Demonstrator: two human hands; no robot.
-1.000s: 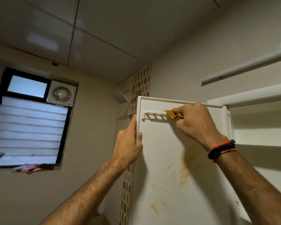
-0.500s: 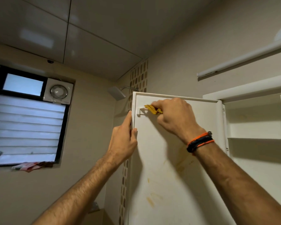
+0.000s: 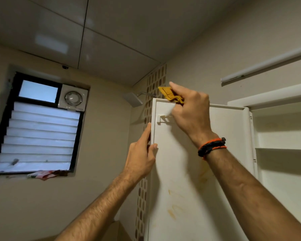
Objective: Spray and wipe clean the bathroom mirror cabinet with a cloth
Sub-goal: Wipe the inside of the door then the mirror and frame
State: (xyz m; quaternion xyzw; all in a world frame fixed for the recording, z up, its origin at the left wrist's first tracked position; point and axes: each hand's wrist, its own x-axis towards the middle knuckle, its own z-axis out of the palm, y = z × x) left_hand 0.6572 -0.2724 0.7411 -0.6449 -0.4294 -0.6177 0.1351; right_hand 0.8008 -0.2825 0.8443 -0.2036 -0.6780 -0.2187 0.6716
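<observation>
Wiping underway: our right hand point(image 3: 189, 110) pinches the yellow cloth point(image 3: 169, 94) at the cabinet door point(image 3: 189, 171) top edge, left hand point(image 3: 142, 157) grips door side; yellow stains lower down remain, we judge.

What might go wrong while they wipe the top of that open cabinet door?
The cabinet door hangs open, steadied only by the left hand on its edge; pushing could swing it. The right hand pinches just a corner of the yellow cloth, which might slip. Yellowish stains lower down could be missed.
</observation>
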